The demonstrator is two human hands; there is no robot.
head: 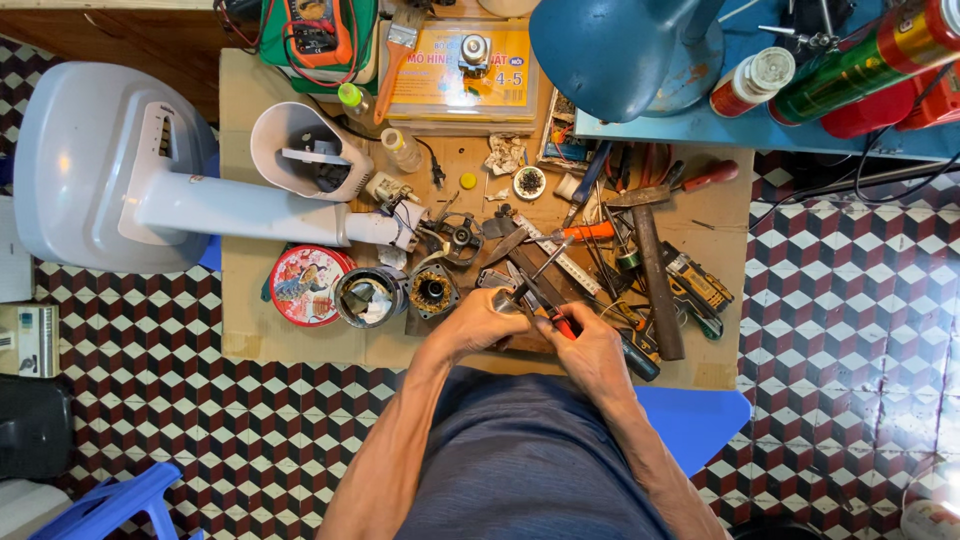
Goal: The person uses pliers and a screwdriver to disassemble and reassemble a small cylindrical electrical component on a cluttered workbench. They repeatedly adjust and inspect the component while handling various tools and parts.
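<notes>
Gripping pliers [553, 312] | round tin [305, 285]: contents unclear | open can [368, 297]

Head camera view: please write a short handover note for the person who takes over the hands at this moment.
Left hand: closed around a small shiny metal part, held over the near edge of the cardboard work sheet.
Right hand: grips red-handled pliers, tips at that part.
Nearby: copper-wound motor piece, round red tin, white fan stand lying with its head end opened, loose hand tools to the right.
Done: fan taken apart.
Left: the part is not yet put down; pieces lie unassembled.
</notes>
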